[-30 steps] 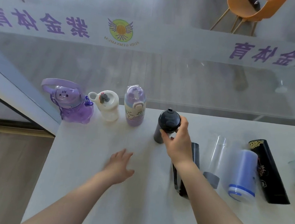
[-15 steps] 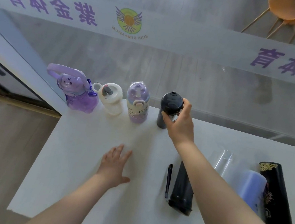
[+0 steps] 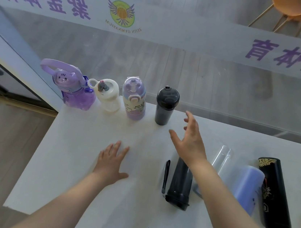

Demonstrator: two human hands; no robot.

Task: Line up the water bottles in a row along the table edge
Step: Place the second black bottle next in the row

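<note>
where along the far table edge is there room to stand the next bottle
Free: the far edge right of the upright black bottle, beyond the right hand. Also bare: around the left hand. Crowded: the right side, where the black tumbler, blue bottle and black flask lie.

Purple cat bottle, white bottle, lilac bottle — black bottle

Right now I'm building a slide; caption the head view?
Four upright bottles line the white table edge; open right hand beside the black plastic bottle.

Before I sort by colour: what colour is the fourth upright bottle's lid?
Black, like its body; the lid shows best in the head view.
</note>
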